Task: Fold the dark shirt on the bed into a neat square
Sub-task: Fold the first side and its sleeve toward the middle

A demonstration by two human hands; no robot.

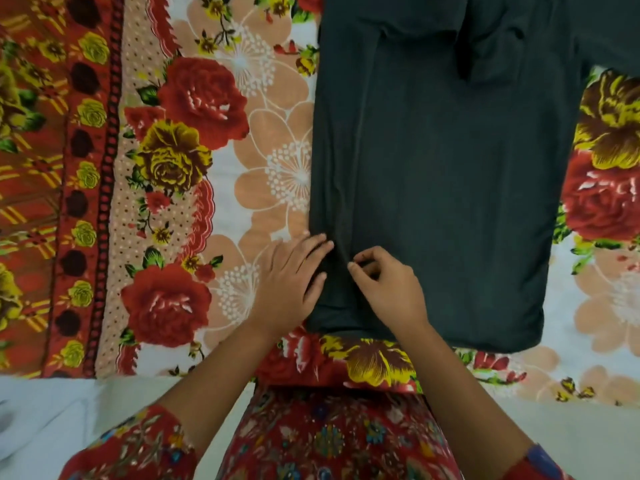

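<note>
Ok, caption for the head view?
Left hand presses the dark shirt on the bedsheet; right hand pinches its fabric.

This was a bedroom in a home. A bed [588,372] had a bright sheet [194,109] with big red and yellow roses, and a dark shirt [440,174] lay on it.

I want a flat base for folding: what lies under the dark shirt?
The dark shirt lies on the floral bedsheet, which shows on three sides. The sheet directly beneath is covered; anything tucked there cannot be seen.
</note>
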